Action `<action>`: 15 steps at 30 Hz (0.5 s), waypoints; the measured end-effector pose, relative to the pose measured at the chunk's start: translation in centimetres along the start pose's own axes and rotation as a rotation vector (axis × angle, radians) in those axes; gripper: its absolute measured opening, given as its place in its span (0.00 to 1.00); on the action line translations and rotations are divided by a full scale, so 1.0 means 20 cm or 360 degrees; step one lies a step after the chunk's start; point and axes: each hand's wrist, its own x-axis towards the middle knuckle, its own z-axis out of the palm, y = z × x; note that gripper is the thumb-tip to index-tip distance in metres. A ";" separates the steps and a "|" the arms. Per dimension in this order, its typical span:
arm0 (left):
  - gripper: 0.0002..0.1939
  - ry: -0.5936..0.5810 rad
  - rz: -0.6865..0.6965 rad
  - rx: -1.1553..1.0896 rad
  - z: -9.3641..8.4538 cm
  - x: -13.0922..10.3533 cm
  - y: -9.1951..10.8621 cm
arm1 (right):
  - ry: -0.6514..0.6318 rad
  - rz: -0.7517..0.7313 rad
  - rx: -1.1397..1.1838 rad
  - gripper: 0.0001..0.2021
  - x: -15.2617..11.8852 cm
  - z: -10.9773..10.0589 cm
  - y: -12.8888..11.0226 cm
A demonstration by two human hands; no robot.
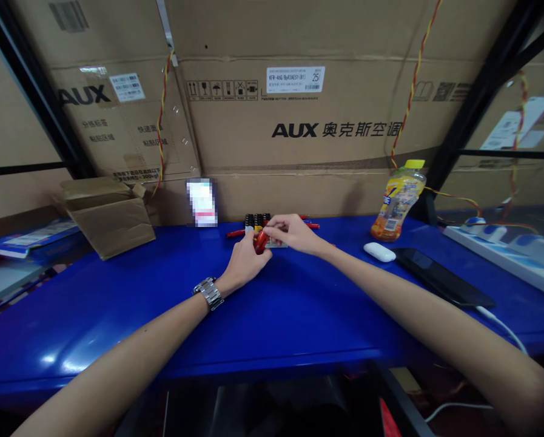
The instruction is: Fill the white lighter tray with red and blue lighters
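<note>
Red pens (pixel 261 243), probably light, stiff, slick; grip mid-barrel. Left hand (pixel 245 260) clasps them, right hand (pixel 294 233) pinches their upper end (contact partly hidden).

Blue table (pixel 299 315), left side: cardboard box (pixel 117 227) is sitting; lit phone (pixel 202 202), screen blurred, is standing by AUX carton (pixel 335 149). Right: yellow-capped bottle (pixel 395 206) is standing behind white case (pixel 379 252); black phone (pixel 442 279) is lying just beside, trailing white cable (pixel 503 325). Far right, I'm seeing a power strip (pixel 508 255).
</note>
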 end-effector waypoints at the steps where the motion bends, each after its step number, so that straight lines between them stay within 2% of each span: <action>1: 0.12 0.0023 -0.0017 -0.0031 0.00 0.00 0.00 | 0.0079 0.0008 0.0018 0.16 0.01 -0.03 0.02; 4: 0.16 0.0040 -0.0082 -0.0074 0.00 0.01 -0.02 | 0.0304 0.0024 -0.0085 0.16 0.06 -0.11 0.08; 6: 0.14 0.0041 -0.0111 -0.0043 0.01 0.02 -0.03 | 0.0366 0.0036 -0.0227 0.15 0.08 -0.15 0.12; 11: 0.08 -0.0006 -0.0103 -0.0037 0.02 0.02 -0.04 | 0.0273 -0.0021 -0.0682 0.11 0.10 -0.10 0.17; 15: 0.07 -0.0042 -0.0102 -0.0037 0.01 0.01 -0.03 | 0.0169 -0.0094 -0.0821 0.09 0.10 -0.06 0.16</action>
